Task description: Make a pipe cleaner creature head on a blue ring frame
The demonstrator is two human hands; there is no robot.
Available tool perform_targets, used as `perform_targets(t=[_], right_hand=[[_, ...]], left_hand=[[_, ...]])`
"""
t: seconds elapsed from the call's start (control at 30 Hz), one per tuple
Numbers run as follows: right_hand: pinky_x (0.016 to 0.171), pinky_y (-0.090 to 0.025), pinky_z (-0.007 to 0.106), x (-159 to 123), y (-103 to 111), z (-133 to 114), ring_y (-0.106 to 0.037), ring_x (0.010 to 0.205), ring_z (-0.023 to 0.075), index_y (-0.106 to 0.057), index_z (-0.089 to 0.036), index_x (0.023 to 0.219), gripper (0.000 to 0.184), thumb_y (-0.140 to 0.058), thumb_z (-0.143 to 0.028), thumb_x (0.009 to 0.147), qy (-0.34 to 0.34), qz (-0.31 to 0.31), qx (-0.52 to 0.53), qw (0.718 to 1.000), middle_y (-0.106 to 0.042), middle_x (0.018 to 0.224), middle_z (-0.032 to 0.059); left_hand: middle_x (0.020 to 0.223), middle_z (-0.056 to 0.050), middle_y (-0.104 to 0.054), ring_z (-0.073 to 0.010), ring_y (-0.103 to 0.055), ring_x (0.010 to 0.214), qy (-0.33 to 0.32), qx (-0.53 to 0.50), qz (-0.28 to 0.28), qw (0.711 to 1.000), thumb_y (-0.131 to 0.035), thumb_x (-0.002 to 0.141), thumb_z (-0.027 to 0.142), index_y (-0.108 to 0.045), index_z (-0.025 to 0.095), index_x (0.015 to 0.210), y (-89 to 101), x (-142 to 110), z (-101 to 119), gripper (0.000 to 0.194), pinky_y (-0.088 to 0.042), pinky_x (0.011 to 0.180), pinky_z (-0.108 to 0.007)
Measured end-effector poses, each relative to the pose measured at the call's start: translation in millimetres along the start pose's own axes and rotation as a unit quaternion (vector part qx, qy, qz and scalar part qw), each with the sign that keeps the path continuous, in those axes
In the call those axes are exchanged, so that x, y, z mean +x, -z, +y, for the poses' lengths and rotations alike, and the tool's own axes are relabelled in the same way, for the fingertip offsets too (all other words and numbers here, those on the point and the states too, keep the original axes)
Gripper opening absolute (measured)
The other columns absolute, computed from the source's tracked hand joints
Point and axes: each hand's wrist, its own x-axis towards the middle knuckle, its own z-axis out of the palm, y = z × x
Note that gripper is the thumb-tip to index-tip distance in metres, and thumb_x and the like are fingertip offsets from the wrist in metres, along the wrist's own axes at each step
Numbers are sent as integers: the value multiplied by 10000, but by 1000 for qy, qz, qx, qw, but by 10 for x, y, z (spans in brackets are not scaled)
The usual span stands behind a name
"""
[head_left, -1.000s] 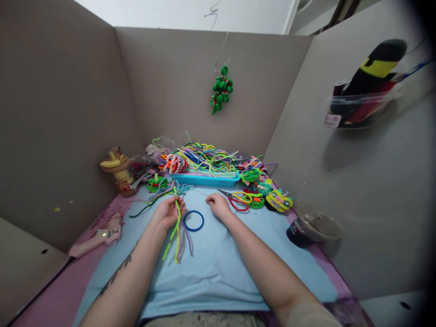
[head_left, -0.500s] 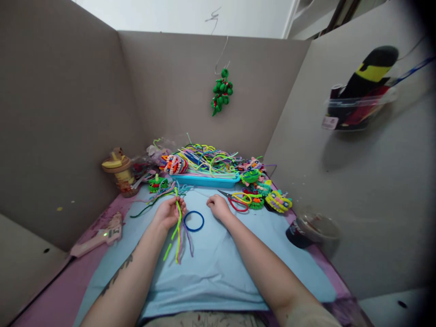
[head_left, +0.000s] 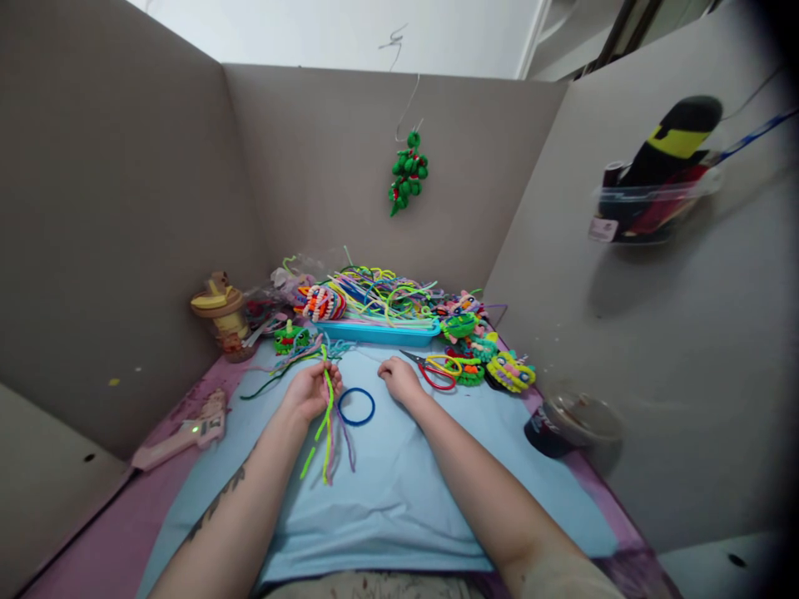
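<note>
Hands at rest over the pipe-cleaner work; nothing has shifted in the last second.

Left hand (head_left: 307,391) keeps its grip closed on a bundle of pipe cleaners (head_left: 325,428) trailing onto the blue cloth (head_left: 387,499); right hand (head_left: 400,380) lies loosely curled and empty beside the blue ring (head_left: 355,406) (untouched). Beyond: scissors (head_left: 430,368), tray (head_left: 374,331) on the desk.

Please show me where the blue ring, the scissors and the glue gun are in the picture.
blue ring (head_left: 373,403): head view, on its right rim.
scissors (head_left: 437,373): head view, on the red and yellow handle loops.
glue gun (head_left: 187,433): head view, on the pink body, near the green light.
</note>
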Motion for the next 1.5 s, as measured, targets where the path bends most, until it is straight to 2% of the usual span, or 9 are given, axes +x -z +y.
perform_targets(t=[0.53, 0.63, 0.87, 1.1, 1.2, 1.3, 1.43, 1.5], right_hand=[[713, -360, 212, 2, -38, -18, -537, 820, 127, -635, -183, 796, 137, -498, -196, 797, -5, 0, -62, 998, -587, 920, 28], [707, -366, 229, 25, -58, -47, -544, 838, 145, -633, -174, 818, 158, -483, -226, 818, -5, -5, -88, 996, -592, 941, 49], [742, -395, 284, 110, -173, -66, -563, 912, 219, -606, -108, 943, 210, -459, -141, 797, -24, -16, -126, 992, -591, 1002, 146], [756, -409, 313, 109, -196, -81, -569, 927, 250, -590, -97, 939, 209, -493, -129, 756, -40, -7, -94, 995, -591, 1015, 183], [748, -411, 303, 107, -161, -30, -576, 900, 229, -586, -126, 862, 139, -488, -155, 769, -39, 8, -51, 998, -611, 964, 156], [696, -425, 269, 116, -86, 98, -589, 802, 177, -554, -161, 804, 130, -426, -185, 807, -48, 39, 9, 998, -630, 856, 91], [558, -432, 239, 124, 53, 292, -558, 561, 132, -510, -181, 865, 197, -319, -174, 819, -74, 93, 82, 990, -590, 638, -7], [569, -444, 249, 120, 127, 344, -562, 574, 137, -515, -178, 890, 193, -352, -176, 787, -78, 122, 103, 984, -589, 656, -8]], left_hand=[[590, -23, -576, -147, -597, 519, -1, 1, -3, 1000, -444, 814, 110, -516, 127, 682, 13, 3, 2, 152, -516, 500, -296], [587, -23, -574, -147, -596, 521, 1, 0, -7, 1000, -444, 814, 108, -518, 124, 678, 17, -1, 2, 156, -519, 505, -300], [591, -24, -572, -147, -594, 524, 2, 2, -7, 1000, -442, 812, 107, -517, 127, 676, 20, 9, -16, 157, -519, 511, -303], [586, -21, -570, -146, -596, 522, 4, 13, -2, 1000, -432, 818, 107, -512, 126, 680, -7, 21, -33, 160, -520, 506, -299], [587, -19, -572, -144, -596, 521, 3, 14, -2, 1000, -433, 816, 106, -510, 128, 684, -12, 21, -33, 155, -520, 507, -295], [595, -23, -577, -146, -598, 529, 6, 14, -1, 1000, -440, 814, 114, -512, 130, 689, -6, 30, -31, 144, -520, 508, -297], [605, -26, -580, -149, -596, 534, 10, 10, -4, 1000, -445, 814, 117, -515, 132, 695, 4, 49, -28, 139, -522, 514, -305], [606, -31, -577, -149, -596, 540, 13, 1, -4, 1000, -435, 822, 115, -515, 131, 694, -6, 44, -34, 152, -526, 529, -309]])
